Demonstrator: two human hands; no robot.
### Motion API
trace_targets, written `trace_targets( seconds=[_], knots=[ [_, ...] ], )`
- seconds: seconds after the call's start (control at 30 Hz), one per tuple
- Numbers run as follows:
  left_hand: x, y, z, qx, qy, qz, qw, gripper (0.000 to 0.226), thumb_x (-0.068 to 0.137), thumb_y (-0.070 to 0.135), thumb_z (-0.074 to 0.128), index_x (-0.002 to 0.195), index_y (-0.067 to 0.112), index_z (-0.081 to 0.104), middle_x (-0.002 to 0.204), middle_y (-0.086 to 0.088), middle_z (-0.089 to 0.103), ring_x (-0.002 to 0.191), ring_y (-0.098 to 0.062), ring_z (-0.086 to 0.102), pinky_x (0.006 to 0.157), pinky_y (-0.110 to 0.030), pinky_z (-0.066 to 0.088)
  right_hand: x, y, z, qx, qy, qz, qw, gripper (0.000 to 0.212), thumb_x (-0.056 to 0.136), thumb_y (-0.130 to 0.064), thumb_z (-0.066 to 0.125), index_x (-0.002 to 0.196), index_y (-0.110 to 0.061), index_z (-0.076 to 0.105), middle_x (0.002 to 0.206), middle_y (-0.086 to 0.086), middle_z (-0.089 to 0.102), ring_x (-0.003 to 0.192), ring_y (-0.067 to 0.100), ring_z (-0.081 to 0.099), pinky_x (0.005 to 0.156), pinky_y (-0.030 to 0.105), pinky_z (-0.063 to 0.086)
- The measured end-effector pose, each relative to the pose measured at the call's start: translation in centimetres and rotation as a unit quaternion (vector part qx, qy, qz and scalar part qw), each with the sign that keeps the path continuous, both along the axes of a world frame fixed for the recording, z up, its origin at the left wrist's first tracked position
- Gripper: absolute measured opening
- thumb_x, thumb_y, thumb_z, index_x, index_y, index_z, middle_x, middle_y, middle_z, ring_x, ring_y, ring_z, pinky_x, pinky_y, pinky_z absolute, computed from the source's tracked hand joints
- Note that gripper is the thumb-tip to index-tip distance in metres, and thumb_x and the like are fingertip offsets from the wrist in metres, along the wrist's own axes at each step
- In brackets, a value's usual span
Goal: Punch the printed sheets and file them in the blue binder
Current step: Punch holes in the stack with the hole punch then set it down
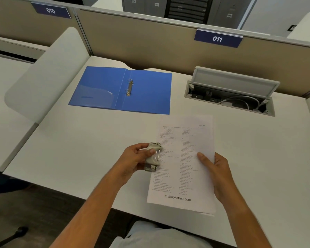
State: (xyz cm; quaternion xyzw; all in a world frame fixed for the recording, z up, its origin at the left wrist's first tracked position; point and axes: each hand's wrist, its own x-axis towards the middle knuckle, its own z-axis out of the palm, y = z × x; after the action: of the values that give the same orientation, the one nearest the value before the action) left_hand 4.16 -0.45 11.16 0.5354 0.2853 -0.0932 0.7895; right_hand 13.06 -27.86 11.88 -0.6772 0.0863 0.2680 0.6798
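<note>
Printed sheets sit front and centre, held just above the near edge of the table, long axis running away from the person toward the blue binder. Right hand has them by the right long edge, thumb on top, fingers wrapped under, grip closed on the paper. Left hand is clamped around a small grey hole punch, and here is the relation that counts: the punch rides on the sheets' left long edge, about midway along, its own length lying parallel to that edge. Whether the paper is seated fully in the slot cannot be told from here. The squeeze looks to be the left hand's job, being right on it. Beyond the sheets, up and to the left, the binder lies open flat, its rings aligned the same way as the punch.
</note>
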Motion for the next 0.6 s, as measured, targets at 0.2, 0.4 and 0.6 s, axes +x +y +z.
trace_targets(
  seconds=[0.2,0.4,0.6],
  knots=[
    [-0.1,0.2,0.2,-0.009,-0.012,-0.001,1.000,0.047,0.086,0.027,0.081,0.131,0.015,0.072,0.116,-0.012,0.082,0.093,-0.023,0.080,0.075,-0.037,0.067,0.0,0.2,0.3,0.003,0.003,0.006,1.000,0.034,0.096,-0.015,0.081,0.129,-0.014,0.073,0.120,0.008,0.085,0.103,0.034,0.083,0.088,0.053,0.068],
    [-0.2,0.3,0.1,-0.019,-0.029,-0.005,0.999,0.044,0.093,0.017,0.077,0.136,0.015,0.067,0.123,-0.012,0.080,0.098,-0.025,0.080,0.075,-0.035,0.066,0.0,-0.1,1.1,0.061,0.046,0.016,0.997,0.035,0.099,-0.014,0.076,0.134,-0.015,0.071,0.124,0.011,0.083,0.109,0.039,0.081,0.088,0.054,0.068],
    [-0.3,0.3,-0.1,-0.034,-0.049,-0.011,0.998,0.048,0.093,0.018,0.075,0.139,0.014,0.065,0.128,-0.012,0.078,0.107,-0.027,0.077,0.085,-0.043,0.067,0.1,-0.6,1.5,0.088,0.080,0.060,0.991,0.042,0.098,-0.017,0.073,0.140,-0.016,0.069,0.131,0.014,0.080,0.116,0.039,0.079,0.093,0.054,0.067]
  ],
)
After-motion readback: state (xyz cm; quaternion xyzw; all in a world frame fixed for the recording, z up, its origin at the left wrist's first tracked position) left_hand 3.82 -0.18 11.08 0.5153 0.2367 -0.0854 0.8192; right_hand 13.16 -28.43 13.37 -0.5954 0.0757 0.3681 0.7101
